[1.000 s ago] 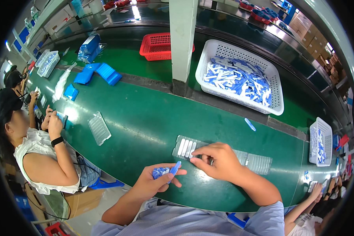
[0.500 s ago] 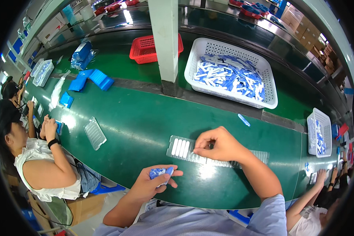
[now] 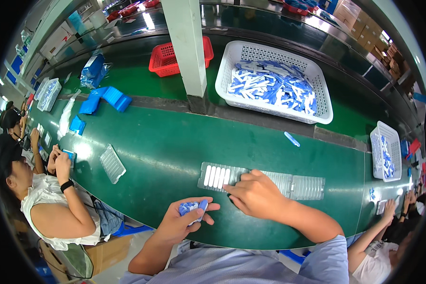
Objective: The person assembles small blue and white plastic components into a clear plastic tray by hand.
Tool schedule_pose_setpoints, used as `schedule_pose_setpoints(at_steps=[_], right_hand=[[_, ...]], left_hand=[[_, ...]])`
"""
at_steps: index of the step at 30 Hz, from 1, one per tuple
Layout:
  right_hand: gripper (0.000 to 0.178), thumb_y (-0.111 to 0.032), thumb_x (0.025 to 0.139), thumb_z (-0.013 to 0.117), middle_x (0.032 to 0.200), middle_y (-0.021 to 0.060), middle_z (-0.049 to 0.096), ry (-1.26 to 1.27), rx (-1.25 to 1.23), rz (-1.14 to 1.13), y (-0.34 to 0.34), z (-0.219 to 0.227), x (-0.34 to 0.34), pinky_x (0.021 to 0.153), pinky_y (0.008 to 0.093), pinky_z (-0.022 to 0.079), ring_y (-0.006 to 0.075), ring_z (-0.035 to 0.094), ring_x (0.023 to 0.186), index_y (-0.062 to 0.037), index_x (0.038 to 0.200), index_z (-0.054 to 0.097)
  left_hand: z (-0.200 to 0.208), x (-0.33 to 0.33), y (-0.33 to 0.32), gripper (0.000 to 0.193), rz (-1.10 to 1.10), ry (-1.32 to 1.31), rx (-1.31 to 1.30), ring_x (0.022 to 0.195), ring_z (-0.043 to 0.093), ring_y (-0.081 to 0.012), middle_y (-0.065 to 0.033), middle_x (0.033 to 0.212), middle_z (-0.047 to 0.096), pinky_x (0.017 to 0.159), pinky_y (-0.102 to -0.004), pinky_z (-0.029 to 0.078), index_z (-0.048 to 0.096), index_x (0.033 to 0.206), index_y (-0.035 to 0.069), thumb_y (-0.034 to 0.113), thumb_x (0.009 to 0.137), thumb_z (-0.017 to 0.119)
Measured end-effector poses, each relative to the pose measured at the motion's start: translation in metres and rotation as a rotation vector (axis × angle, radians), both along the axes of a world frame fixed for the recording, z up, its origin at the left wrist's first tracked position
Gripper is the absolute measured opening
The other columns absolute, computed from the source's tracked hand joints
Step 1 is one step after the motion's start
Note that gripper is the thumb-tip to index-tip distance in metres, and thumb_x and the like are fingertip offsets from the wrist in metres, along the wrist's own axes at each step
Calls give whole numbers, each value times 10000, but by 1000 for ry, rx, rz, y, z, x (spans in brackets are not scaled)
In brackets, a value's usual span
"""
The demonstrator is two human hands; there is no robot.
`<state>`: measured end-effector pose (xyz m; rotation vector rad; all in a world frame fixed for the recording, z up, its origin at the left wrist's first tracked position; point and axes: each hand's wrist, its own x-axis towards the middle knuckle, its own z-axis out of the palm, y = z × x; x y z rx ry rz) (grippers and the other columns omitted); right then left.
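- Left hand (image 3: 182, 222): fingers curled around a bunch of small blue-and-white plastic pieces (image 3: 192, 207), held just above the near edge of the green counter (image 3: 165, 142).
- Right hand (image 3: 255, 195): fingers pressed together, fingertips touching the clear slotted tray (image 3: 262, 177), beside its filled white slots.
- White basket (image 3: 274, 83) of like pieces stands well beyond.

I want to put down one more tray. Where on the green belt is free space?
Bare belt lies between the small clear tray at left and the long clear tray, below the white basket. It is crowded near the right hand, and at far left by the blue boxes.
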<state>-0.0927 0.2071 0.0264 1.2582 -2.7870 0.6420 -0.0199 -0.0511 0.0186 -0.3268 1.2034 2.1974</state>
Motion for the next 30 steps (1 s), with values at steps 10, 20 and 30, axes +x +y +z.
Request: schedule_pose_setpoints(at_steps=[10,20,30], right_hand=[[207,-234,860,772,663,28,623,-507,-501,-74,-6,25,2,673,380,471,223,601,638,-90,1008,762],[167,-181,800,754,641,-22,588,346,-20,-48,10,5,-2,661,350,388,175,565,670,-107,692,651],[118,-183,827,711,762,7,604,110,-186,-53,12,3,-1,736,360,403,205,582,767,-111,920,720]], left_hand=[[1,-4,15,380,-142,18,47,906,713,-187,-220,1283,671,491,-198,343,570,1361,-48,95,1013,624],[0,-1,-1,359,-52,0,14,870,707,-173,-228,1257,681,508,-195,357,586,1344,-48,85,1012,621],[5,0,8,342,-29,-16,-26,865,706,-179,-222,1236,686,496,-197,363,595,1330,-34,84,1010,623]])
